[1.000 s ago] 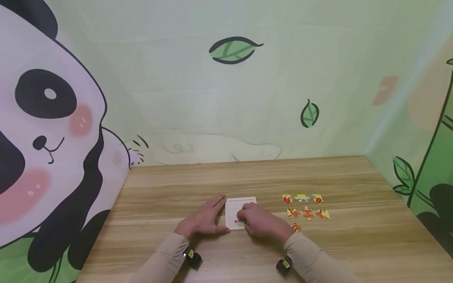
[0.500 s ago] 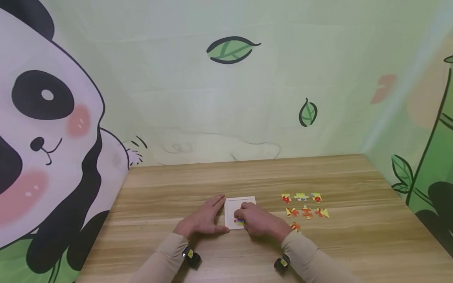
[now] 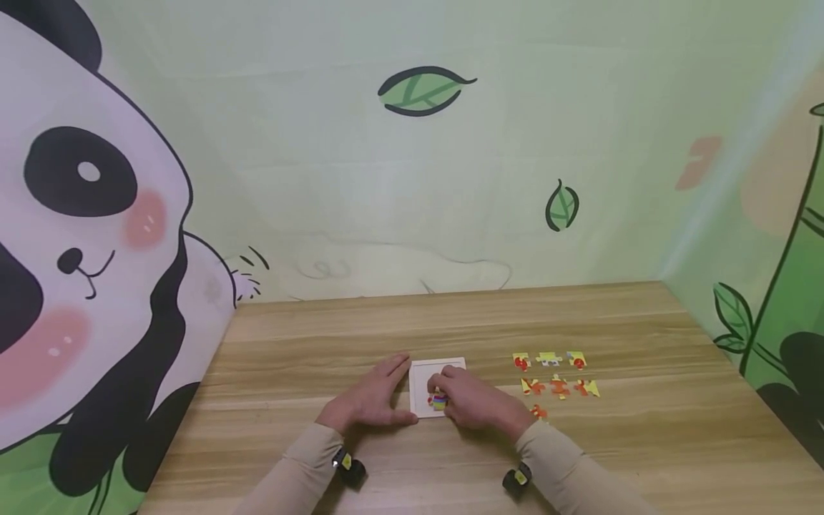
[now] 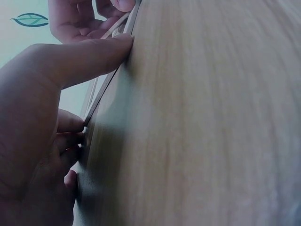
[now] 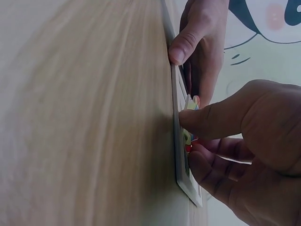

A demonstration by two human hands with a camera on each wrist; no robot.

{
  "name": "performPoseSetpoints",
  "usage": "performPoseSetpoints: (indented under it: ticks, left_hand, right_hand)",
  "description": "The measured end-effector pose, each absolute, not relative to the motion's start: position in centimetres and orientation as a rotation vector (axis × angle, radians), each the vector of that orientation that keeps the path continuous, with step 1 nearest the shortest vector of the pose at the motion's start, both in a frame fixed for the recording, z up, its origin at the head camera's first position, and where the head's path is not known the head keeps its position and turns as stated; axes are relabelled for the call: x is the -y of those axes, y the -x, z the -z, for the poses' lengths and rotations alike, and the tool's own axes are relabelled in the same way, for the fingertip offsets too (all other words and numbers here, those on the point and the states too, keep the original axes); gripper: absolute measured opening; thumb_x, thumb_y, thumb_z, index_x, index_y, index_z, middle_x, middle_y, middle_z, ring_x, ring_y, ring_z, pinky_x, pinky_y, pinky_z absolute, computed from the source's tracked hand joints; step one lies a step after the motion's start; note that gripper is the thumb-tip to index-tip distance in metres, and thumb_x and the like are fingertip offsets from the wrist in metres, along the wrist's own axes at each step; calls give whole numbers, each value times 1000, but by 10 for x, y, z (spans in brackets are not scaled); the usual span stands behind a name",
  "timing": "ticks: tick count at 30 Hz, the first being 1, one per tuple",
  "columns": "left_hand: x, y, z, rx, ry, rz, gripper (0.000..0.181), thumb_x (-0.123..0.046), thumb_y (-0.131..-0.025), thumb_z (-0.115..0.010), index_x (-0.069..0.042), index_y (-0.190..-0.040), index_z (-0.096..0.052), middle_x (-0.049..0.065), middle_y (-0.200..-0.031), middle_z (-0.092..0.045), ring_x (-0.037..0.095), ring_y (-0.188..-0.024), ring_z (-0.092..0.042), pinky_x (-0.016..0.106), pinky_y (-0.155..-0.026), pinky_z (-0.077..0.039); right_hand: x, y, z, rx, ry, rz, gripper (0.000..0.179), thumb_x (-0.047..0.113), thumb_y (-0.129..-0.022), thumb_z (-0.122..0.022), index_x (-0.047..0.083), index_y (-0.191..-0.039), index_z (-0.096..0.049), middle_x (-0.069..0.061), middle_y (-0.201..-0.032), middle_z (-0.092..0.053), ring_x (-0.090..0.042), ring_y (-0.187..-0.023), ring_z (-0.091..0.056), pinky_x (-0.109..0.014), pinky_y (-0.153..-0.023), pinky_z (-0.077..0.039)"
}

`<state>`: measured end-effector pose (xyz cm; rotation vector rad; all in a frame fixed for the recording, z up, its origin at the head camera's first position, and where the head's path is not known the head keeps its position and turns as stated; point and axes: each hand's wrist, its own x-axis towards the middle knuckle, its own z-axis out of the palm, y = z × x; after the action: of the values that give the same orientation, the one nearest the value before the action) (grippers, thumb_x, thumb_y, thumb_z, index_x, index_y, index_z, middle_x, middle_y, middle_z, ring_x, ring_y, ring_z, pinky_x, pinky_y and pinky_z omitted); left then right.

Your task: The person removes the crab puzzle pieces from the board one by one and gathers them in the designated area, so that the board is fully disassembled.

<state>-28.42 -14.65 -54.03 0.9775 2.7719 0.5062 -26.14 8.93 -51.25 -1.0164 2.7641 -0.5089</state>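
A small white square puzzle tray (image 3: 421, 378) lies on the wooden table. My left hand (image 3: 376, 395) rests along its left side, thumb and fingertips spread against the edge. Over the tray, my right hand (image 3: 476, 402) pinches a colourful puzzle piece (image 5: 194, 103) between thumb and fingers. In the right wrist view the piece is tilted up from the tray floor and partly covered by the thumb. From the head camera, the piece shows yellow, blue and red stripes below the curled fingers. The right part of the tray is hidden behind my right hand.
To the right of the tray, several loose yellow, red and orange puzzle pieces (image 3: 559, 387) lie in rows on the table (image 3: 309, 329). One orange piece (image 3: 539, 412) sits close to my right wrist. A printed wall with a panda (image 3: 96, 236) rises behind.
My right fingers have shifted slightly on the piece over the tray, and more of its stripes show now. My left hand and the tray stay in place.
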Motion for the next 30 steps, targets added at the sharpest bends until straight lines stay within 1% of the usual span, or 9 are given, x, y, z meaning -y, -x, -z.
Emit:
performPoseSetpoints:
  ticks: [3, 10, 16, 22, 30]
  left_hand:
    - [146, 284, 539, -2771, -976, -511, 103, -55, -79, -71, 2, -152, -25, 18, -159, -24, 33, -147, -23, 45, -120, -25]
    - [147, 282, 535, -2769, -1001, -524, 102, -54, -79, -72, 4, -150, -27, 20, -157, -27, 34, -146, -25, 46, -119, -27]
    - [146, 282, 535, -2772, -997, -543, 101, -54, -79, -73, 5, -150, -29, 20, -157, -28, 35, -145, -26, 47, -119, -28]
    - [146, 281, 535, -2770, -986, -524, 103, -53, -79, -73, 5, -150, -27, 20, -157, -27, 34, -146, -25, 45, -119, -27]
    - [146, 282, 535, -2764, -973, -533, 103, -54, -79, -72, 4, -151, -26, 18, -158, -26, 33, -146, -24, 46, -119, -27]
  right_hand:
    - [-91, 261, 512, -2762, 1025, 527, 32, 8, -82, -69, 16, -111, -59, 1, -100, -53, -13, -86, -50, -29, -79, -49]
    - [-94, 260, 511, -2783, 1092, 586, 33, 7, -78, -73, 14, -107, -57, -1, -96, -53, -13, -82, -50, -29, -74, -47]
    - [-95, 262, 514, -2805, 1101, 617, 33, 8, -77, -73, 15, -105, -57, 0, -94, -54, -12, -79, -49, -26, -70, -46]
    - [-97, 262, 517, -2814, 1086, 640, 32, 9, -77, -73, 16, -105, -58, 2, -91, -54, -10, -76, -48, -23, -66, -44]
    - [-98, 262, 514, -2796, 1067, 708, 34, 8, -76, -72, 14, -106, -59, -1, -89, -55, -9, -75, -50, -21, -63, -45]
